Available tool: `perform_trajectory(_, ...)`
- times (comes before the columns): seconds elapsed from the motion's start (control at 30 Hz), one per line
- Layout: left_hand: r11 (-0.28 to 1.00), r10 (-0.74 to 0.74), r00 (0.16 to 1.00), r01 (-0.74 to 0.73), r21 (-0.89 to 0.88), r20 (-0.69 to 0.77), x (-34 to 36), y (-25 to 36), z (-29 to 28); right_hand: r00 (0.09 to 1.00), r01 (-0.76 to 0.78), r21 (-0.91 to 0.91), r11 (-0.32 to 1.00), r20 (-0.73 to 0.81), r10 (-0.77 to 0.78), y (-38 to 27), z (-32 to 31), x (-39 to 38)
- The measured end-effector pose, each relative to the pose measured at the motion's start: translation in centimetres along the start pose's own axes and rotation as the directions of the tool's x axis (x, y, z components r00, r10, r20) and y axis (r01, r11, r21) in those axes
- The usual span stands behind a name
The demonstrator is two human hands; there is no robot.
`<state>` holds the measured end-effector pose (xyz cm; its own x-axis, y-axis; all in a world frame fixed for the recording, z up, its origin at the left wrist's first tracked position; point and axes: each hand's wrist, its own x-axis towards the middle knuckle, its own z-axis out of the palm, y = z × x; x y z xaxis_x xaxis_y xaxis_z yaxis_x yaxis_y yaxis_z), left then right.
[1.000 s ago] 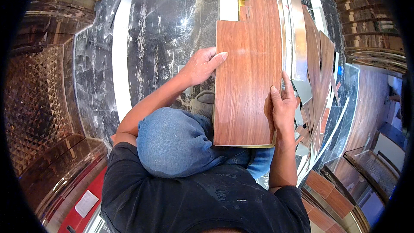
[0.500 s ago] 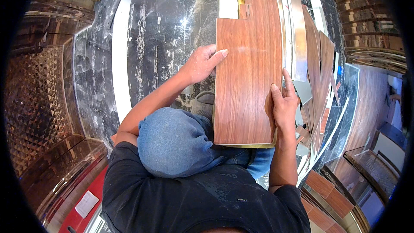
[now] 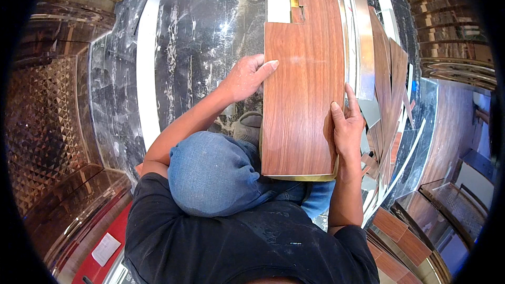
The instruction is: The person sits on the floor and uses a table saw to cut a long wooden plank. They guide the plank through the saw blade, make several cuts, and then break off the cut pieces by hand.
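Note:
A long reddish-brown wood-grain plank (image 3: 300, 100) lies lengthwise in front of me, its near end over my lap. At its far left a rectangular notch shows a pale surface and a small brown piece (image 3: 297, 14). My left hand (image 3: 250, 78) grips the left edge, thumb on top and the other fingers partly hidden beneath. On the right edge my right hand (image 3: 348, 126) rests its thumb on the face, with the index finger stretched along the side. Under the near end a yellowish layer (image 3: 310, 178) sticks out slightly.
To the right lie metal strips (image 3: 363, 47), brown plank offcuts (image 3: 386, 73) and thin white strips. More wood-grain pieces (image 3: 413, 247) are at lower right. My bent knee (image 3: 210, 173) is left of the plank. Dark, scuffed floor (image 3: 194, 42) extends beyond, crossed by a white strip (image 3: 147, 73).
Inside the notch the small brown piece has shifted slightly, and less of the yellow patch shows. Both hands and the plank are almost still.

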<state>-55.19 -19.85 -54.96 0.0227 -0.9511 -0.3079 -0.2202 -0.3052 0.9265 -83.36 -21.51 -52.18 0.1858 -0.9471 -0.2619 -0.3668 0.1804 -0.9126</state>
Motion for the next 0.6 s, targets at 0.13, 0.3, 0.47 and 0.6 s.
perform_trajectory(0.13, 1.0, 0.005, 1.0, -0.005, -0.021, -0.004, 0.1, -0.3, 0.1, 1.0, -0.004, -0.001, 1.0, -0.002, 0.004, 0.1, -0.1, 0.0)
perform_trajectory(0.3, 1.0, -0.014, 1.0, 0.014, -0.026, 0.009, -0.1, 0.3, 0.0, 1.0, 0.001, -0.008, 1.0, -0.012, -0.001, 0.1, 0.0, 0.0)
perform_trajectory(0.47, 1.0, -0.021, 1.0, 0.021, 0.002, 0.01, 0.2, 0.0, 0.1, 0.998, 0.048, -0.045, 0.998, -0.034, -0.049, 0.7, -0.2, 0.2)
perform_trajectory(0.6, 0.998, -0.003, 1.0, 0.003, 0.055, -0.001, -0.2, 0.9, -0.3, 0.999, 0.032, -0.044, 0.999, -0.037, -0.034, 0.5, 0.0, 0.1)
